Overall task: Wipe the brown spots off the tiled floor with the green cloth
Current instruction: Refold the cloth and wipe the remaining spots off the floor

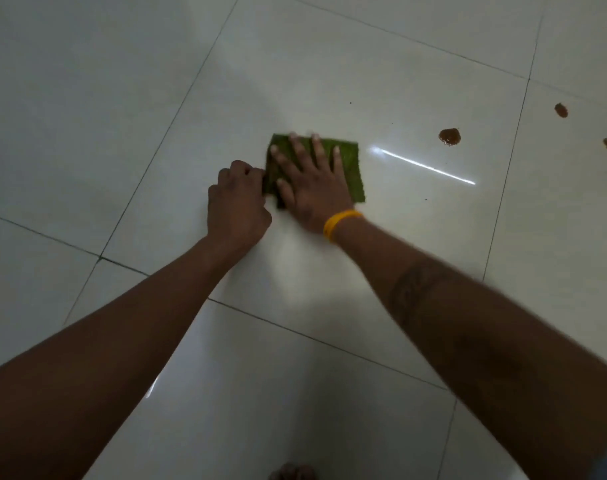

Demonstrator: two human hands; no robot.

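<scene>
Dim, greyish indoor light, brightest mid-frame and fading to dark at the left edge and corners; a thin white glare streak (423, 166) lies on the glossy tiled floor (87, 98); soft motion blur on the fingertips (316, 137) and right forearm (468, 306); grout lines bow with wide-angle distortion; arms throw faint shadows.
</scene>
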